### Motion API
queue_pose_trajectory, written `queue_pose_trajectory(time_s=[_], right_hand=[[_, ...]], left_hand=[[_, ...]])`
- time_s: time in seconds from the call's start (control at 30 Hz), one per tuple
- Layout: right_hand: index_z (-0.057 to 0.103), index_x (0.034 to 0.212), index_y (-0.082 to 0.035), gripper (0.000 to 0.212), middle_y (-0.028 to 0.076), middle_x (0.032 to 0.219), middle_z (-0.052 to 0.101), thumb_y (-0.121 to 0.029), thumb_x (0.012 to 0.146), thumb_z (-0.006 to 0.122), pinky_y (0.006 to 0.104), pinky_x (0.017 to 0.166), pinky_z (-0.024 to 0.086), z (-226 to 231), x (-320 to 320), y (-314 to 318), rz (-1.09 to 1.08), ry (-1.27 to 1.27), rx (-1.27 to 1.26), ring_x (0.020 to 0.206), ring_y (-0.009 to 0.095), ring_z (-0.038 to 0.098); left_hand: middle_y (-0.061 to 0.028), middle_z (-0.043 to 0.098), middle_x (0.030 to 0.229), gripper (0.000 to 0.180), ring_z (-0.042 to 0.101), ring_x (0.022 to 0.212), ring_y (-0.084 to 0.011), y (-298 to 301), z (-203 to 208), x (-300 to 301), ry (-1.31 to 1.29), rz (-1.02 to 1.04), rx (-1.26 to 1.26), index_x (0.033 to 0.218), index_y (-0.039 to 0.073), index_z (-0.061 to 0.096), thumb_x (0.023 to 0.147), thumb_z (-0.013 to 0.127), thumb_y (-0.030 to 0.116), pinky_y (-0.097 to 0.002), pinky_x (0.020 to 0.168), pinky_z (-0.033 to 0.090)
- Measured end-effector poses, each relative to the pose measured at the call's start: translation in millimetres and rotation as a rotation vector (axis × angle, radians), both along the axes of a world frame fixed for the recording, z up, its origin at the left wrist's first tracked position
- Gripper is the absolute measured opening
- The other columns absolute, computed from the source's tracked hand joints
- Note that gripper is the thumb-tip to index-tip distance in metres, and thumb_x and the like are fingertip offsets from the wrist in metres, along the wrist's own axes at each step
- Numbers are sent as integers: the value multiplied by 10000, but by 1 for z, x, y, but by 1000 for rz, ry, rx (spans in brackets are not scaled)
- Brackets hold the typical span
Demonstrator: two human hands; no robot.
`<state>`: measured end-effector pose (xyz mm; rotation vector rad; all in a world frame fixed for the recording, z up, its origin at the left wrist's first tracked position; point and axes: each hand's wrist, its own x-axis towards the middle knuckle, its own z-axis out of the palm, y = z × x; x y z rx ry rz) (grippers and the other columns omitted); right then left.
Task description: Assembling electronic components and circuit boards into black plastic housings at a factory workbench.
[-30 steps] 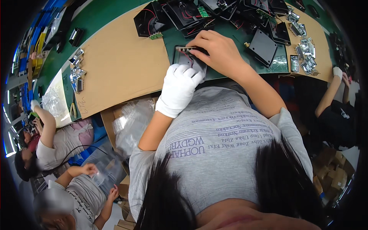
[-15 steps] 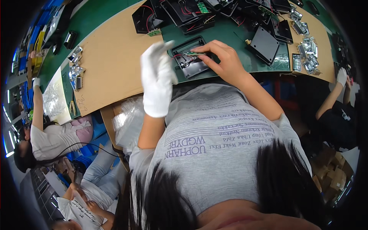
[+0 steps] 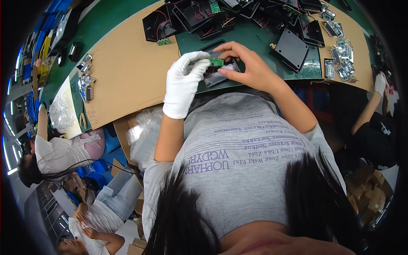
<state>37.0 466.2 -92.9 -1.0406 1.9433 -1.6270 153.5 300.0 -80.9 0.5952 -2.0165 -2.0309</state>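
My left hand [image 3: 183,83], in a white glove, pinches a small green circuit board [image 3: 216,62] by its left edge. Just right of the board is my right hand [image 3: 250,70], bare, its thumb and fingers spread apart around the board's right end. Both hands are above a black plastic housing [image 3: 211,80] lying near the table's front edge. The hands cover most of that housing, and any wires between it and the board are hard to make out.
Black housings [image 3: 199,19] with red wires and small boards are heaped at the back. A closed black box [image 3: 292,49] lies to the right. Shiny metal-like parts [image 3: 340,53] sit at far right, others [image 3: 86,80] at left on cardboard [image 3: 131,63]. Co-workers sit at both sides.
My left hand has come down and right and taken hold of the circuit board. The right hand's fingers have spread from their pinch on it, and the board now faces up differently.
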Motion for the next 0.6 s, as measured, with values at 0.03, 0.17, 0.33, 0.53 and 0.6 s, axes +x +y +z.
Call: queue_pose_trajectory(time_s=[0.03, 0.17, 0.33, 0.53, 0.6], right_hand=[[728, 1028, -71, 209, 19, 974, 685, -17, 827, 739, 284, 781, 459, -1, -2, 2, -1, 10, 41, 768, 168, 566], [747, 964, -72, 176, 17, 971, 703, -26, 796, 771, 286, 773, 452, -7, -10, 6, -3, 39, 164, 766, 151, 560], [757, 890, -74, 121, 11, 891, 694, -44, 780, 799, 267, 764, 446, -25, -7, 7, -119, 558, -18, 773, 142, 561], [749, 880, -65, 121, 8, 839, 674, -48, 776, 810, 267, 765, 443, -28, 6, -3, -258, 721, -107, 783, 145, 554], [744, 883, -59, 119, 12, 843, 671, -46, 781, 805, 271, 774, 447, -19, 1, -1, -317, 577, -49, 802, 149, 557]], left_hand=[[-79, 728, 985, 234, 595, 689, -92, 1, -5, 0, 59, 10, -56, 1182, 1, 684, 950, 680, 34, -208, 601, 471], [-39, 738, 942, 294, 626, 714, -121, 4, -13, 2, 232, 43, -222, 1206, 40, 684, 916, 694, -3, -263, 601, 499], [-61, 745, 951, 303, 655, 726, -153, 13, -7, 7, -55, 97, -553, 1202, 37, 682, 903, 696, -9, -279, 639, 520], [-68, 737, 910, 287, 650, 700, -172, 39, 1, 5, -93, 160, -928, 1199, 49, 681, 913, 691, 27, -304, 633, 516], [-64, 729, 882, 266, 642, 686, -173, 35, 6, 12, 71, 207, -841, 1189, 59, 685, 922, 686, 51, -308, 625, 510]])
